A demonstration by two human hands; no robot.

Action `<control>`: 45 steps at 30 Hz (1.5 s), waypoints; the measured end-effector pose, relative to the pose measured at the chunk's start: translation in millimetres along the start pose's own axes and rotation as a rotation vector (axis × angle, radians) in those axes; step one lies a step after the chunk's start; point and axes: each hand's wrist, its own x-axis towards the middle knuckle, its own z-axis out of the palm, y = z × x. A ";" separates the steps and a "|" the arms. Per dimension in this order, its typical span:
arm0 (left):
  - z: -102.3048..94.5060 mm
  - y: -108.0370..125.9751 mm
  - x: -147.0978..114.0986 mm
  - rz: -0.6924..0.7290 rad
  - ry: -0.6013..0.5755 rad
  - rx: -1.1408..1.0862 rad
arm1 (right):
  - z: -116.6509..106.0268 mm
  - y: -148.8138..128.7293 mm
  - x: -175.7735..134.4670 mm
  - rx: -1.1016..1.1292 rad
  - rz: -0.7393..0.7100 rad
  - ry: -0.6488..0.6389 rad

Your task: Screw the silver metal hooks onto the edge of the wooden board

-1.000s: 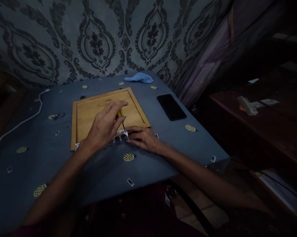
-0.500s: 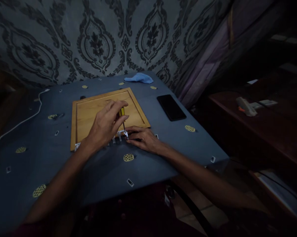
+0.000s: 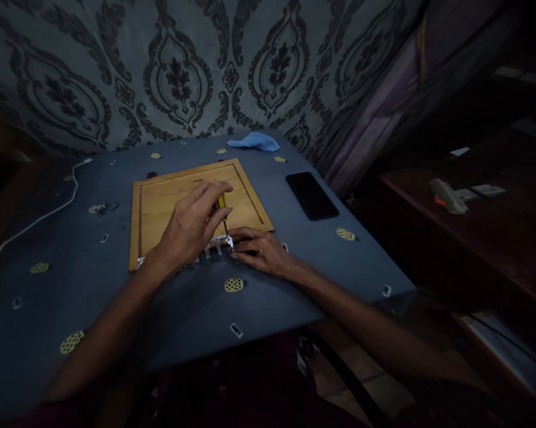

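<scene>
My left hand [image 3: 190, 223] is closed round the yellow handle of a screwdriver [image 3: 223, 207]. The screwdriver stands nearly upright, its thin shaft reaching down to the right end of a shiny metal hook rail [image 3: 218, 242]. This rail lies along the near edge of a framed wooden board [image 3: 255, 205], with several hooks pointing towards me. Its middle is partly hidden behind my left hand and wrist. From the right, my right hand [image 3: 265, 252] has its thumb and fingers closed at the rail's right end, beside the screwdriver tip.
A black phone [image 3: 312, 195] lies right of the board, and a crumpled blue cloth [image 3: 254, 141] sits at the table's far edge. A white cable [image 3: 75, 184] runs down the left side. Beyond the table's right edge, a grey-white tool [image 3: 448, 196] rests on a dark reddish surface.
The whole view has shifted slightly, with things appearing a little further right. Both hands keep nearly the same pose on the screwdriver and the rail.
</scene>
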 end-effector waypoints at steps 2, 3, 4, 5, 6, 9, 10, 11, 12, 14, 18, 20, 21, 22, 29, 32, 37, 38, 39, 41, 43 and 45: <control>-0.7 -0.7 0.3 -0.007 -0.006 0.003 | -0.4 0.2 0.3 0.006 -0.005 -0.003; -1.5 -1.2 0.4 -0.003 -0.009 0.001 | -0.6 0.3 0.5 0.010 -0.008 -0.005; -2.4 -1.8 0.7 0.006 -0.017 -0.006 | -0.7 0.4 0.8 0.013 -0.012 -0.007; -3.5 -2.4 0.9 0.016 -0.030 -0.016 | -0.8 0.4 1.0 0.016 -0.015 -0.008; -4.6 -2.9 1.2 0.025 -0.045 -0.027 | -1.0 0.5 1.2 0.019 -0.017 -0.008; -6.9 -4.2 1.6 0.041 -0.073 -0.044 | -1.5 0.2 1.5 0.021 -0.021 -0.008; -7.0 -4.3 1.6 0.045 -0.068 -0.045 | -1.8 0.0 1.5 0.021 -0.021 -0.009; -6.7 -4.1 1.4 0.047 -0.058 -0.044 | -2.2 -0.3 1.5 0.022 -0.022 -0.011; -6.1 -3.7 1.2 0.045 -0.044 -0.041 | -2.6 -0.6 1.5 0.022 -0.023 -0.014; -4.2 -2.5 0.6 0.032 -0.020 -0.024 | -3.4 -1.2 1.5 0.022 -0.022 -0.019; -1.4 -1.2 -0.1 0.029 0.029 -0.022 | -4.6 -2.3 1.8 0.021 -0.011 -0.024; -1.4 -2.4 0.1 0.022 0.039 -0.065 | -5.1 -2.7 1.8 0.023 -0.006 -0.026; -1.6 -3.3 0.3 0.009 0.037 -0.088 | -5.2 -2.8 1.8 0.024 -0.005 -0.028; -1.8 -4.1 0.5 -0.008 0.032 -0.109 | -5.3 -2.7 1.7 0.025 -0.004 -0.028; 0.6 -1.9 -0.1 -0.020 0.024 -0.045 | -2.9 1.2 1.1 0.030 -0.013 -0.027; 0.5 -1.0 -0.3 0.007 0.036 -0.007 | -1.3 2.9 1.1 0.033 -0.016 -0.021; -4.3 -2.9 0.1 0.000 0.008 -0.043 | -1.2 3.0 1.4 0.045 -0.028 -0.007; -4.9 -2.9 0.1 -0.011 -0.002 -0.045 | -1.5 2.8 1.5 0.047 -0.031 -0.008; -5.1 -2.6 0.0 -0.020 -0.010 -0.044 | -1.7 2.6 1.5 0.047 -0.033 -0.009; -4.3 -1.7 -0.3 -0.029 -0.010 -0.036 | -1.9 2.3 1.6 0.046 -0.032 -0.007; -2.7 -0.9 -1.0 -0.025 0.004 -0.011 | -2.0 2.1 1.6 0.045 -0.028 -0.005; -1.7 -0.9 -1.5 -0.021 0.013 0.018 | -2.1 1.7 1.5 0.045 -0.025 -0.005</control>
